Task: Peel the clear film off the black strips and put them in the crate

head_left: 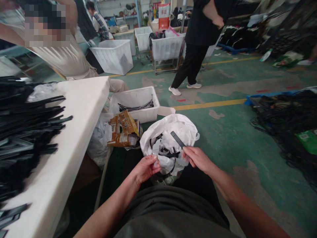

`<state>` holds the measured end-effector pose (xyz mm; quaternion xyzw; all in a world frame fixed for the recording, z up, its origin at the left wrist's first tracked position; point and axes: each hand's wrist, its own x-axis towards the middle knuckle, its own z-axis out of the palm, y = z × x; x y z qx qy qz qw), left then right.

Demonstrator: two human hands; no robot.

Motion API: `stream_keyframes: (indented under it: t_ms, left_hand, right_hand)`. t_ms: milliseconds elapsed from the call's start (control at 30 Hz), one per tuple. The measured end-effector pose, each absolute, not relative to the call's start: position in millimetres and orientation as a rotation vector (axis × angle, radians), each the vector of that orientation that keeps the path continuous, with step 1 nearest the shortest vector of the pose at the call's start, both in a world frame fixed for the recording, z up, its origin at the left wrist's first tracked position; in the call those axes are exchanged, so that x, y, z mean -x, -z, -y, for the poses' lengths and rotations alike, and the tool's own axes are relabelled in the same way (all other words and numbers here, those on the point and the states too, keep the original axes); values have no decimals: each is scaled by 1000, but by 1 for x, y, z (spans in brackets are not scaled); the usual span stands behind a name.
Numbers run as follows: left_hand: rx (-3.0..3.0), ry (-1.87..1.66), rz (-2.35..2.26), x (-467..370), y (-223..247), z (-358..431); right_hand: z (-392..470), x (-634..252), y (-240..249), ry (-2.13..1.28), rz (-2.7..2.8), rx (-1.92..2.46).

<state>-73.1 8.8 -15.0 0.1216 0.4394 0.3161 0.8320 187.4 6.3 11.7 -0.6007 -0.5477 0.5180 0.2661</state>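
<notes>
A flat dark strip point(177, 139) sticks up and to the left from my right hand point(197, 159), whose thumb and fingers are closed on its lower end. My left hand point(148, 168) is closed in a pinch at the near left rim of a white plastic bag point(190, 124). A pale, translucent scrap shows at its fingertips; I cannot tell whether it is loose or part of the bag's contents. The bag stands open in front of my lap, with white film and several black strips inside. Both hands are over its near side, apart from each other.
On the left, a white-topped table point(85, 109) bears piles of black strips point(32, 132). Beyond the bag are a torn brown carton point(122, 130) and a white bin point(146, 115) with dark strips. One person sits at the left; another stands ahead. A dark heap point(284, 125) lies right.
</notes>
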Motion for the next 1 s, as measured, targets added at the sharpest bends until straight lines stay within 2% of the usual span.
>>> stream_keyframes:
  t_ms: [133,267,500,1000]
  left_hand:
    - [-49,-801,-1012,64,8,-18]
    - [-8,-832,-1028,56,3,-22]
    - [-95,-789,-972,54,2,-18]
    - [-6,-869,-959,45,-4,-14]
  right_hand:
    - [48,-179,-34,-1585,1636,1647]
    - [73,-157,-53,-1514,1878,1635]
    - [63,-142,-53,-1371,2001,1653]
    - [72,-144,-55,-1541,1833,1588]
